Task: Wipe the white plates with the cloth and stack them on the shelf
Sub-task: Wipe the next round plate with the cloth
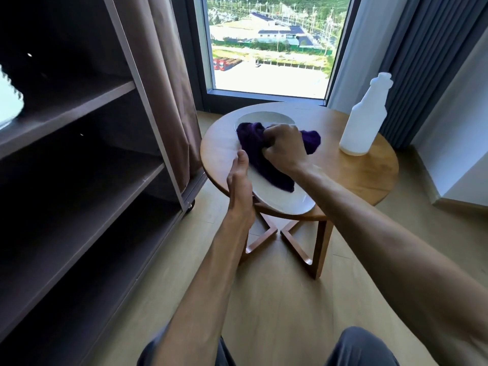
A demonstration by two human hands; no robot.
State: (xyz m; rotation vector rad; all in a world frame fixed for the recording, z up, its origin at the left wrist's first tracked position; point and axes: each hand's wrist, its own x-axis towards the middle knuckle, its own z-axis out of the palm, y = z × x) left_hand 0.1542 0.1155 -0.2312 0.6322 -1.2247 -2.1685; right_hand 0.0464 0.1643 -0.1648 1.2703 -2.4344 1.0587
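My left hand [239,178] grips the near-left rim of a white plate [285,200], holding it tilted above the round wooden table [364,170]. My right hand [284,143] clutches a bunched dark purple cloth [257,151] and presses it onto the plate's face. Behind them a second white plate [261,118] lies flat on the table, partly hidden by the cloth and my right hand. The dark shelf unit [87,165] stands to the left with several bare boards.
A white plastic bottle [365,120] with no cap stands on the table's right side. A brown curtain [169,83] hangs on the shelf unit's right edge, which rides on a small wheel [190,206]. A window is behind the table, grey curtains to the right, wood floor below.
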